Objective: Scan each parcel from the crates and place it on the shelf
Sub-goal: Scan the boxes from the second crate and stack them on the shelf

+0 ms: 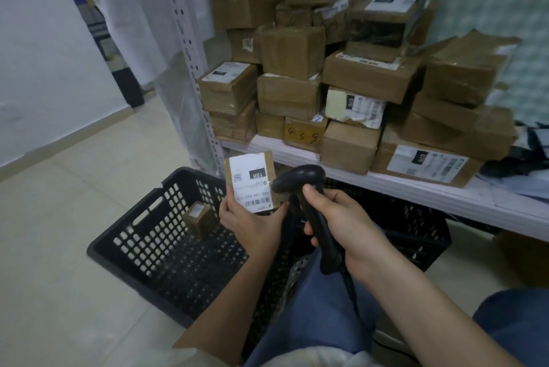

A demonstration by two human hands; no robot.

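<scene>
While the black crate (166,227) stands on the pale floor at the left, one small brown parcel (199,218) lies inside it, near the far wall, with a white label on its top. Just to the right, the left hand (252,224) holds up a small parcel in hand (252,181) above the crate. This parcel is brown cardboard, and a white shipping label covers most of its face; the label shows a black block with "15H" and a barcode below, both upside down from this view. The fingers are curled around the lower part of the parcel, thumb on the left edge. Next to it, the right hand (341,218) grips the handle of a black scanner (300,188), fingers wrapped fully around it, and the scanner head points toward the label, very near it. Behind, on the white shelf (386,182), many brown parcels (356,75) are stacked in several layers.
</scene>
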